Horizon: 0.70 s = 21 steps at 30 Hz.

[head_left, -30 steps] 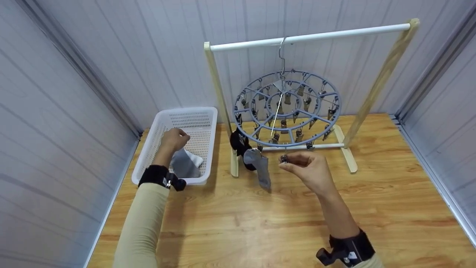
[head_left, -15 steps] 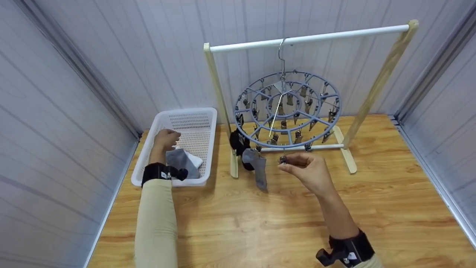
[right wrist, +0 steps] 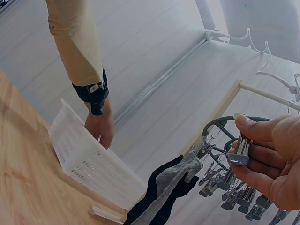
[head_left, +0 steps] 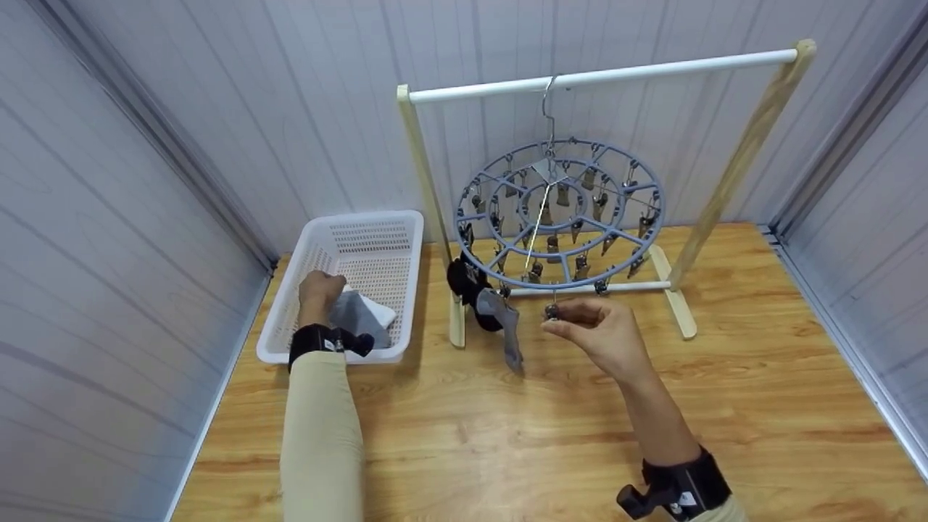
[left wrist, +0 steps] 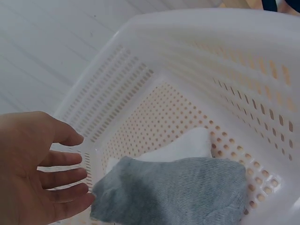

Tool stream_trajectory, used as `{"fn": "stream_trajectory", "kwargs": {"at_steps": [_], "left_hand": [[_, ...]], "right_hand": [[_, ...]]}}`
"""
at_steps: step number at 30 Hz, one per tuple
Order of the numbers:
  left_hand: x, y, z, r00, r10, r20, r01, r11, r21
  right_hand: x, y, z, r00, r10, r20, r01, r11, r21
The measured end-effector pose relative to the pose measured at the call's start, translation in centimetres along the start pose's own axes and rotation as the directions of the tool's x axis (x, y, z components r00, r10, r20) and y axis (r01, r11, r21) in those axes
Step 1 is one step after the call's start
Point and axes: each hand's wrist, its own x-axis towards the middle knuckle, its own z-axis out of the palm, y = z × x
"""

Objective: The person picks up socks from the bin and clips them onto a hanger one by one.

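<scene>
My left hand (left wrist: 51, 173) is inside the white basket (head_left: 416, 290), fingers spread and slightly bent, holding nothing. Right at its fingertips lies a grey sock (left wrist: 178, 190), with a white sock (left wrist: 187, 145) partly under it. My right hand (head_left: 605, 330) pinches a metal clip (right wrist: 241, 151) between thumb and fingers, below the front rim of the round blue-grey clip hanger (head_left: 580, 279). Left of that hand, a hung grey sock (head_left: 507, 330) dangles from the hanger. Behind it hangs a black sock (head_left: 467, 283).
The hanger hooks over the white bar (head_left: 652, 69) of a wooden-legged rack (head_left: 754, 152). Several other clips (head_left: 582, 266) hang around its rings. The basket stands left of the rack on the wooden surface (head_left: 471, 435), with panelled walls (head_left: 116, 239) around.
My left hand has gone left, then lower in the basket, close to the grey sock. The hung grey sock has turned a little. My right hand keeps its pinch on the clip.
</scene>
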Motion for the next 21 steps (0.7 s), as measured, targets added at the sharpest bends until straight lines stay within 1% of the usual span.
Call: {"fn": "stream_trajectory", "kwargs": {"at_steps": [1,3,6,8,13,17,21], "left_hand": [[-0.01,-0.02,0.14,1.0,-0.005,-0.003,0.005,1.0,0.018],[-0.03,-0.04,0.35,1.0,-0.026,0.011,0.025,0.999,0.031],[-0.19,0.0,0.42,0.996,-0.069,0.057,0.069,0.998,0.003],[-0.32,-0.03,0.38,0.994,-0.084,0.071,0.084,0.996,0.002],[-0.51,0.05,0.23,0.995,-0.084,0.057,0.082,0.996,0.041],[-0.64,-0.03,0.03,0.992,-0.103,0.07,0.102,0.995,0.012],[-0.95,0.03,-0.36,0.992,-0.1,0.079,0.103,0.994,-0.029]], "right_hand": [[0.01,0.02,-0.03,1.0,-0.009,0.001,0.009,1.0,0.002],[-0.01,0.01,-0.08,1.0,-0.022,0.003,0.022,1.0,0.003],[0.01,0.05,-0.15,1.0,-0.03,0.006,0.03,1.0,0.009],[0.0,0.06,-0.15,1.0,-0.026,0.007,0.026,1.0,0.01],[-0.01,0.1,-0.2,1.0,-0.016,0.002,0.016,1.0,0.007],[0.02,0.15,-0.15,1.0,-0.018,0.003,0.018,1.0,0.01],[0.04,0.17,-0.12,1.0,-0.023,0.003,0.023,1.0,0.016]]}}
